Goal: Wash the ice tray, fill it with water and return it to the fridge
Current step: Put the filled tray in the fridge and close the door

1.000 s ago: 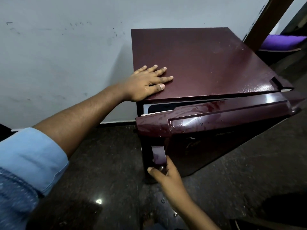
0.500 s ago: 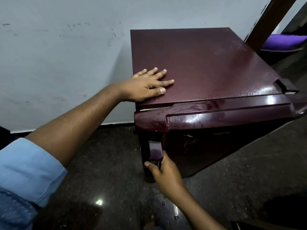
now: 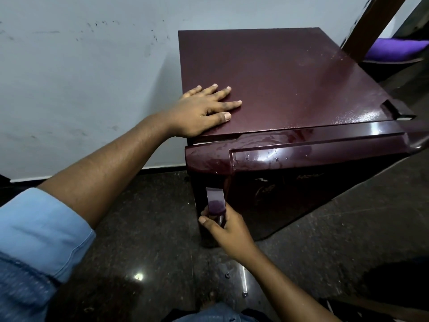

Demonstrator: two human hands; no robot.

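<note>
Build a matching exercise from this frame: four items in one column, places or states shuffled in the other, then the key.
Column A
1. left hand
2. right hand
3. fridge door
4. purple cushion

Column B
a. wet with droplets along its top edge
b. flat on the fridge top
c. far upper right, beyond the wooden post
d. gripping the door handle

Pairs: 1-b, 2-d, 3-a, 4-c

Head cam, angled down, prob. near fridge [image 3: 278,77]
</note>
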